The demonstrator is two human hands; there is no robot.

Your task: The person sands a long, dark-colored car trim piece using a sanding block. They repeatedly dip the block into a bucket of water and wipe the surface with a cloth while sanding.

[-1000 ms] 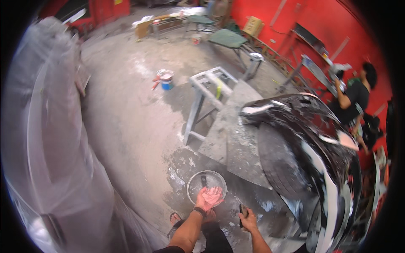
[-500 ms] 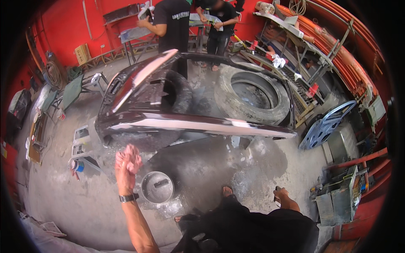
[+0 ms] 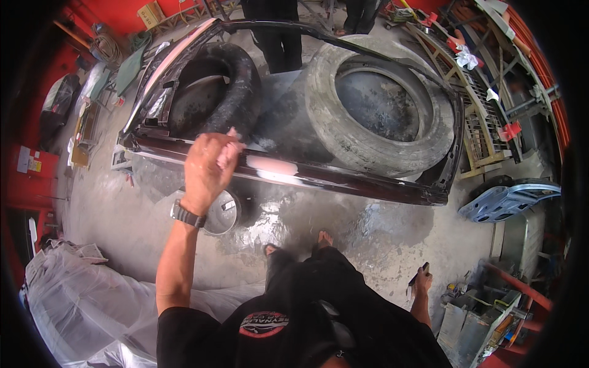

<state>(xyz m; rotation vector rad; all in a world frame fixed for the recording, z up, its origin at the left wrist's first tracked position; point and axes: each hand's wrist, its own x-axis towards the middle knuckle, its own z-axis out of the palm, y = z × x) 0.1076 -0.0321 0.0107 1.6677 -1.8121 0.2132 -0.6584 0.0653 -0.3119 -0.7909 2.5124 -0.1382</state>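
Observation:
My left hand (image 3: 207, 165) is closed around a crumpled pink cloth (image 3: 229, 153), just over the dark car body frame (image 3: 356, 185) near its front rail. On that rail are a pink patch (image 3: 270, 165) and whitish streaks. Down by my right side, my right hand (image 3: 423, 283) grips a small dark block-like thing (image 3: 419, 273); its exact kind is unclear. Below my left wrist stands a round metal basin (image 3: 226, 216), partly hidden by the hand and watch.
Beneath the frame lie a grey tyre (image 3: 325, 116) and a black tyre (image 3: 242, 92). A blue car door panel (image 3: 506, 202) leans at the right. Plastic sheeting (image 3: 86, 300) covers something at the lower left. Another person's legs (image 3: 279, 52) stand behind the frame.
My left hand with the pink cloth has moved from above the floor by the basin up to the frame's rail. The view has tipped down and come closer to the frame.

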